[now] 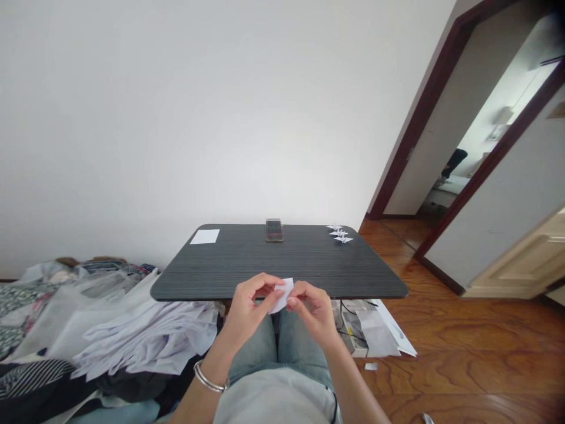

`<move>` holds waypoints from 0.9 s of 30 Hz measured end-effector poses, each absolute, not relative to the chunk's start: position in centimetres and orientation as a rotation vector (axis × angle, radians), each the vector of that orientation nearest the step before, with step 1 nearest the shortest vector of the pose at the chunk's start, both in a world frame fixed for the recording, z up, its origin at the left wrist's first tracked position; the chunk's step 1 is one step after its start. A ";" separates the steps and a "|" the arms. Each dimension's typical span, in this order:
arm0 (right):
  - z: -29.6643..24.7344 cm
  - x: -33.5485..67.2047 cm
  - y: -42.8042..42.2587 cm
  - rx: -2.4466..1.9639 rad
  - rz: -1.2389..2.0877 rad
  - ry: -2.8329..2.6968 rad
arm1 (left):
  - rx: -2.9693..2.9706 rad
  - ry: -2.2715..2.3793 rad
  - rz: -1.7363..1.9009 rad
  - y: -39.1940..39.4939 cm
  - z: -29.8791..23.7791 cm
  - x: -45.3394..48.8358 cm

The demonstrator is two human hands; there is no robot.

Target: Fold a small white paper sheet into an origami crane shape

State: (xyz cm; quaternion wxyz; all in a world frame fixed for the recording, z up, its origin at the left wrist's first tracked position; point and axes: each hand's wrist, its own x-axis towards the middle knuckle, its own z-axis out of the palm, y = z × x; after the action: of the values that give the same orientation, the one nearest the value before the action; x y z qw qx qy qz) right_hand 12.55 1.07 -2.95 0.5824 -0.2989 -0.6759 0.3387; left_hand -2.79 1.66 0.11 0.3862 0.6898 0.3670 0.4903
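Note:
Both my hands hold a small folded white paper [283, 293] just in front of the near edge of a dark table [247, 265]. My left hand [249, 306] pinches its left side, with a silver bangle on that wrist. My right hand [311, 309] pinches its right side. Fingers of both hands are closed on the paper. On the table lie a white sheet of paper [205, 237] at the far left, a phone [274, 230] standing at the far middle, and three small folded paper cranes [339, 234] at the far right.
A heap of clothes and white plastic bags [110, 330] lies on the left. Papers and cables [375, 333] lie on the wooden floor under the table's right side. An open doorway [463, 153] is at the right.

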 end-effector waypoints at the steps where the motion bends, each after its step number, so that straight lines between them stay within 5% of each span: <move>1: -2.9 12.6 1.1 -0.685 0.788 -1.579 | 1.775 0.937 1.224 1.7 0.2 -2.9; 27: -2.8 11.5 1.0 -0.811 0.926 -1.372 | 1.756 1.004 1.109 1.4 0.9 -3.2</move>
State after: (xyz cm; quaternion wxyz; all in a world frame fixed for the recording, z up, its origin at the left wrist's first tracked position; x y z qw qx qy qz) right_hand 11.54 1.03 -2.82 0.6047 -0.3505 -0.5928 0.4001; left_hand -3.18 1.43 0.87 0.4053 0.6959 0.3978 0.4395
